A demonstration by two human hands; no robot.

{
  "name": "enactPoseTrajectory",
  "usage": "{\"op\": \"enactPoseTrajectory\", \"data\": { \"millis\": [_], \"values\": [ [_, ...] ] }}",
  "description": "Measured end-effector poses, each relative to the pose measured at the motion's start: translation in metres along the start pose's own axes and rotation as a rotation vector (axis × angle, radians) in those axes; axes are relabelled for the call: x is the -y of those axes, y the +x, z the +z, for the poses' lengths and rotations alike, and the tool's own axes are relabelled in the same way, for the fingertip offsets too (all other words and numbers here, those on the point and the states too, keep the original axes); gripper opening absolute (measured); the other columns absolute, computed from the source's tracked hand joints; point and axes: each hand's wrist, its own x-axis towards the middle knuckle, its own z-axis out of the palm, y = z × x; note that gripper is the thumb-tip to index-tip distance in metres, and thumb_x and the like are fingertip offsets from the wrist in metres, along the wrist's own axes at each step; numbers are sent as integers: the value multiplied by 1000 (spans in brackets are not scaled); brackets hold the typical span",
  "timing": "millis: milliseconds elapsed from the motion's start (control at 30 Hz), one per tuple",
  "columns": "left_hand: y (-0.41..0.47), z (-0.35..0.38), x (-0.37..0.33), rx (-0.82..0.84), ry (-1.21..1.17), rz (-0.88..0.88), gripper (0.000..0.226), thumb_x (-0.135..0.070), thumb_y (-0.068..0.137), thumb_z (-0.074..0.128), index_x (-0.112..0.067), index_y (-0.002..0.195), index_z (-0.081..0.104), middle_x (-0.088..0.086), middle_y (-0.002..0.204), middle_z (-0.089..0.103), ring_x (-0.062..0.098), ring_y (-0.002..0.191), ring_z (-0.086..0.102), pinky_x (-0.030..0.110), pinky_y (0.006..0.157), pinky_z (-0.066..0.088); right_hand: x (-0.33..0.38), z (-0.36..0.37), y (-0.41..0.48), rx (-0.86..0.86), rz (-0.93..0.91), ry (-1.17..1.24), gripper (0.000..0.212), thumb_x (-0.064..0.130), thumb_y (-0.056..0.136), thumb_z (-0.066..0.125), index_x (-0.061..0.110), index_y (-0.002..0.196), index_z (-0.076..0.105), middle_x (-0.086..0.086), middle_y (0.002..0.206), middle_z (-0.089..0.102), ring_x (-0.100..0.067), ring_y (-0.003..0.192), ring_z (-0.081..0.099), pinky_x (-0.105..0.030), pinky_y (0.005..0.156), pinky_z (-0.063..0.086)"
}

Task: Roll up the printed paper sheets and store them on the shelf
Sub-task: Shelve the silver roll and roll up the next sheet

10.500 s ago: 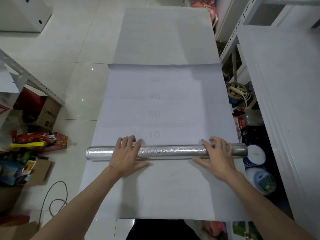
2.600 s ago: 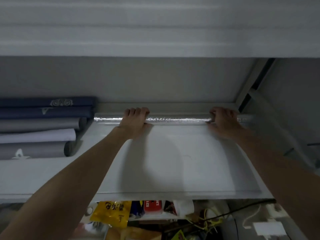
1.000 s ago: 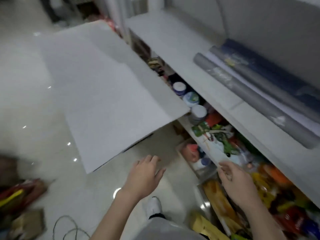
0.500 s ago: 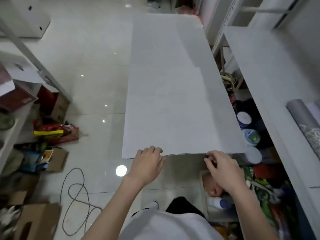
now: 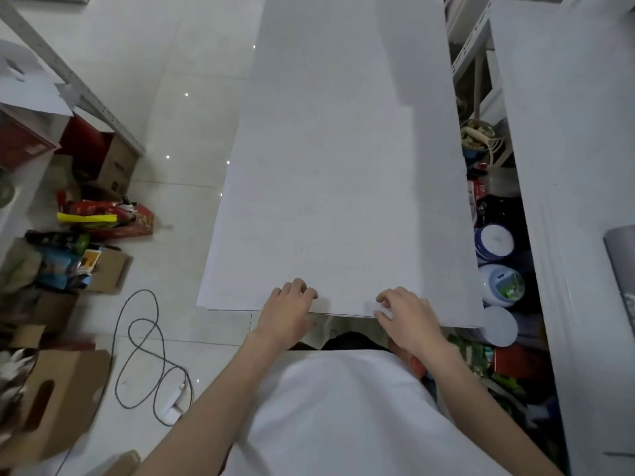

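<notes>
The glossy white tiled floor (image 5: 192,132) carries a stack of large white printed paper sheets (image 5: 336,187), which lies flat and runs from the person's knees far up the aisle. Faint print shows through from the underside. Along its right side runs the long white shelf (image 5: 563,132), where a grey rolled sheet (image 5: 622,262) lies at the edge of view.

Sheets this big look light but floppy. They will likely crease if lifted by one corner, and they may slide on the shiny tiles. The near short edge is the sensible place to take hold, with the grip spread wide so the roll starts straight and tight.

The left hand (image 5: 290,309) rests its bent fingertips on top of that near edge. I cannot tell whether its thumb is under the paper. The right hand (image 5: 409,317) pinches the same edge just beside it, fingers on top and thumb at the lip. Both sit near the middle of the edge, so they probably need to move further apart.
</notes>
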Motion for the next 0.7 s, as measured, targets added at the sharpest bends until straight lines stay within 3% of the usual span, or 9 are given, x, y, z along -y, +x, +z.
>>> {"op": "enactPoseTrajectory", "data": {
  "millis": [133, 200, 267, 333, 433, 600, 700],
  "values": [
    [15, 19, -7, -34, 113, 0, 42, -23, 64, 89, -16, 97, 65, 4, 100, 58, 24, 81, 58, 33, 70, 47, -19, 11, 17, 116, -55, -13, 42, 46, 89, 65, 27, 126, 58, 5, 125, 53, -18, 116, 53, -32, 101, 38],
    [20, 24, -5, -76, 190, 12, 29, -9, 60, 87, -18, 77, 65, -1, 86, 59, 21, 67, 55, 30, 58, 42, -28, 16, 20, 110, -82, -16, 41, 45, 88, 67, 28, 124, 59, 4, 123, 52, -18, 114, 51, -30, 98, 36],
    [25, 24, -3, -98, 183, 13, 32, 0, 56, 85, -22, 68, 65, -5, 76, 58, 19, 59, 52, 27, 54, 31, -35, 20, 21, 43, -122, 9, 29, 39, 91, 66, 28, 118, 64, 4, 118, 56, -20, 109, 52, -29, 90, 34],
    [27, 15, -3, -91, 95, -18, 23, -4, 69, 83, -21, 67, 67, -4, 74, 59, 20, 60, 53, 28, 56, 27, -40, 20, 23, -43, -161, 52, 16, 32, 95, 64, 28, 108, 70, 6, 111, 61, -22, 101, 55, -30, 82, 30],
    [35, 4, -3, -86, -92, -66, 13, -19, 93, 66, -15, 82, 72, 0, 89, 63, 25, 81, 59, 30, 65, 33, -44, 13, 28, -47, -201, 90, 18, 33, 100, 56, 31, 104, 74, 12, 108, 64, -19, 98, 56, -30, 79, 26],
    [45, -12, 17, 97, -459, -210, 30, -42, 71, 86, -28, 62, 62, -11, 78, 62, 11, 74, 58, 31, 67, 47, -46, -1, 39, 49, -230, 43, 22, 32, 102, 51, 30, 98, 72, 12, 109, 65, -21, 99, 58, -33, 79, 31],
    [49, -23, 30, 130, -500, -183, 23, -47, 72, 84, -29, 69, 71, -13, 82, 67, 8, 76, 62, 32, 70, 52, -43, -6, 47, 33, -164, 73, 23, 28, 102, 47, 26, 95, 69, 8, 102, 67, -23, 97, 61, -36, 82, 37]
  ]
}}
